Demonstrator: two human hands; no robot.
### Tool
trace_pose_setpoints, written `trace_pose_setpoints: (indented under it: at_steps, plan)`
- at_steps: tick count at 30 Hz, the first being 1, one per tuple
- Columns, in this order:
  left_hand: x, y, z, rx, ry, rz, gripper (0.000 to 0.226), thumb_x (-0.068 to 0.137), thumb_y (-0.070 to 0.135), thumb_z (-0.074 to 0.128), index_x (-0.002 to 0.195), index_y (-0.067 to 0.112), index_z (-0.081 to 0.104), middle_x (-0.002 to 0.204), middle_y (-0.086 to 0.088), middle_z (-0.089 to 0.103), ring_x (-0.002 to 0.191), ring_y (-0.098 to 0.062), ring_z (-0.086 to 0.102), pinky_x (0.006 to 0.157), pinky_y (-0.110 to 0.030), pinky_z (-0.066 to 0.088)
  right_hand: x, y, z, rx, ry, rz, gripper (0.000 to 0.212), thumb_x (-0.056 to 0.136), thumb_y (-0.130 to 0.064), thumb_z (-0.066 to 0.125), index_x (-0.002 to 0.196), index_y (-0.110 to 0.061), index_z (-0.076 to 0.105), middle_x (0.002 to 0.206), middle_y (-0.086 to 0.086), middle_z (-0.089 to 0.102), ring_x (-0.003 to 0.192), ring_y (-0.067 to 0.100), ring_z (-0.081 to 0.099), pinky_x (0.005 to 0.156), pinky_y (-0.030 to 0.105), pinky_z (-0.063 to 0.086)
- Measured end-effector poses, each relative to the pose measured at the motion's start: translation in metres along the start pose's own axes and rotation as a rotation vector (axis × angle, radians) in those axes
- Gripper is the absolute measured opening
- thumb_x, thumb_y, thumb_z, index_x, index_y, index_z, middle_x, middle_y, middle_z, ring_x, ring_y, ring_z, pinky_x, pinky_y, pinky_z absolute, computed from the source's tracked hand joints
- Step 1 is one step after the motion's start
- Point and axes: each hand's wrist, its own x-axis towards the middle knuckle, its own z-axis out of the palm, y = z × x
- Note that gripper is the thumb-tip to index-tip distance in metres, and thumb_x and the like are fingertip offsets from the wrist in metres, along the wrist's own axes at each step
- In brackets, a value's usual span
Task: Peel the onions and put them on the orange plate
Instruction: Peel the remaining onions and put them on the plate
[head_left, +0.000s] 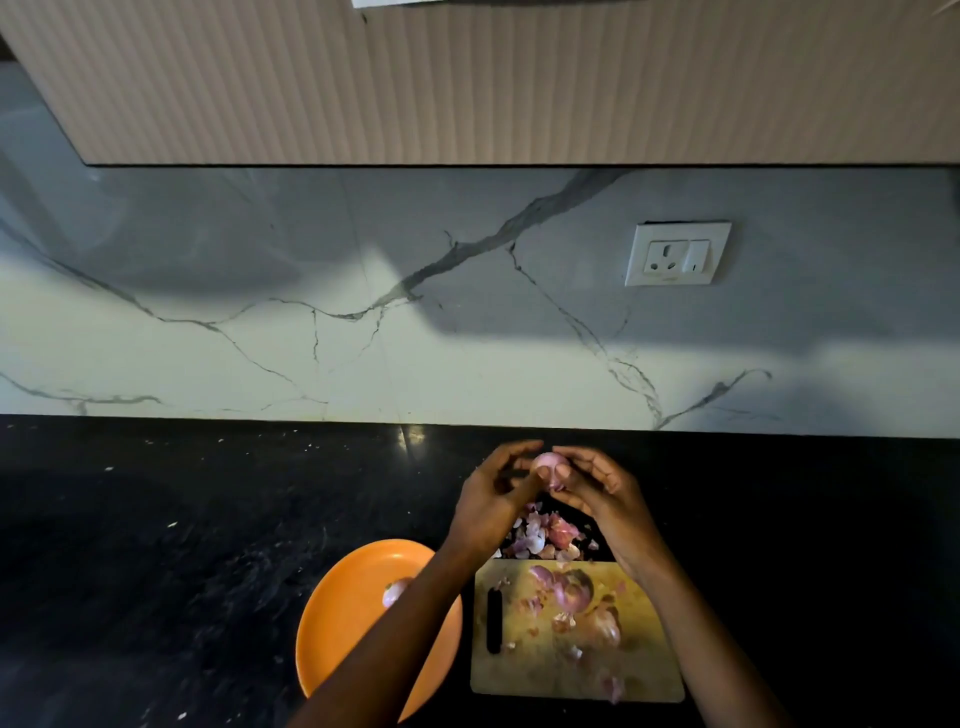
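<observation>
We are holding a small onion (549, 466) above the dark counter (208, 519), pinching it between the left hand (501, 491) and the right hand (597, 488), both sets of fingers curling round it. The orange plate (337, 613) is lying down and to our left, nearer the left hand, so we are judging that hand better placed to carry it over.

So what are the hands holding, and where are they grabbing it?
Both hands hold one small onion above the counter. The left hand and the right hand pinch it by its sides with fingertips and thumbs.
</observation>
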Motion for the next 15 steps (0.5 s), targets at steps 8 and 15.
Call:
trace_pose_setpoints:
  at_steps: [8,15]
  plan:
    - [0.0003,-0.0011,-0.0062,0.064,-0.017,0.033,0.032,0.088,0.012,0.075,0.114,0.029,0.070,0.104,0.007,0.073,0.098,-0.012,0.070,0.089,-0.039,0.060,-0.0009,0.0028,-0.0034,-0.101,-0.024,-0.006,0.026,0.085,-0.030,0.073,0.111,-0.026,0.073,0.117,0.004,0.073,0.114,0.023,0.068,0.097,0.044,0.055]
    - [-0.0031,-0.0053,-0.0094,0.027,-0.007,0.023,0.033,0.091,0.004,0.069,0.119,0.021,0.070,0.106,0.004,0.074,0.102,-0.018,0.071,0.089,-0.042,0.060,-0.0014,0.0021,-0.0016,-0.100,-0.045,-0.005,0.031,0.086,-0.026,0.070,0.116,-0.017,0.070,0.117,0.004,0.073,0.113,0.022,0.068,0.093,0.040,0.057]
